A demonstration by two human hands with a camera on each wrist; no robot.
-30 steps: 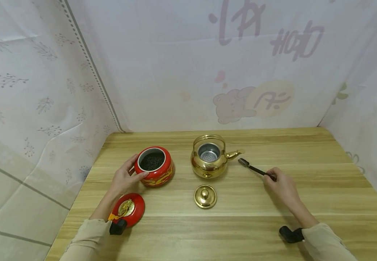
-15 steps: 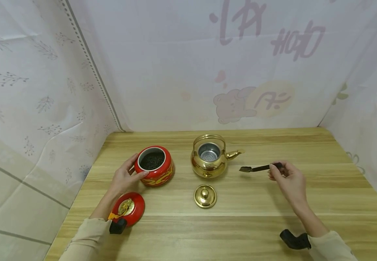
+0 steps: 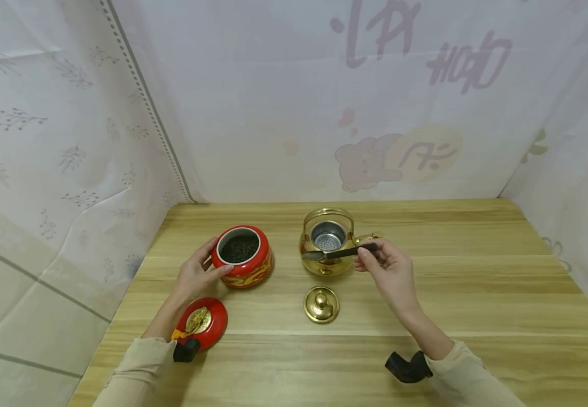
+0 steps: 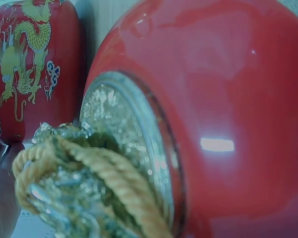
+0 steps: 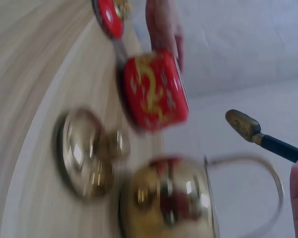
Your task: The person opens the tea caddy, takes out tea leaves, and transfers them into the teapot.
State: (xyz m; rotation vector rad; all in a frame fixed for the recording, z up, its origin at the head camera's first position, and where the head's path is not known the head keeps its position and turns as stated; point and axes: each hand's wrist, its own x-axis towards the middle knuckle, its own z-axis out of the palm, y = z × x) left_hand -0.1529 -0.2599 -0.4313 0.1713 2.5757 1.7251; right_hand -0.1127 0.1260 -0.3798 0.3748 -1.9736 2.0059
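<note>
My left hand point(image 3: 195, 272) holds the left side of a round red tea jar point(image 3: 253, 274), thumb at the front by its white rim. Dark tea leaves point(image 3: 240, 249) lie inside the jar. Between thumb and fingers, my right hand point(image 3: 388, 271) pinches the black handle of a small tea scoop point(image 3: 342, 253). The scoop's bowl points left and overlaps the front of a golden teapot point(image 3: 324, 268) in the head view. An uncovered metal strainer point(image 3: 328, 236) sits in the teapot's mouth, under its raised arched handle.
The golden teapot lid point(image 3: 321, 304) lies on the wooden table point(image 3: 283, 373) in front of the pot. By my left forearm rests the red jar lid point(image 3: 216, 323), with a gold knob and yellow cord. A patterned cloth point(image 3: 253, 113) hangs behind the table.
My right hand has lifted the scoop and carried it left from beyond the spout to the front of the teapot. The left hand stays on the jar.
</note>
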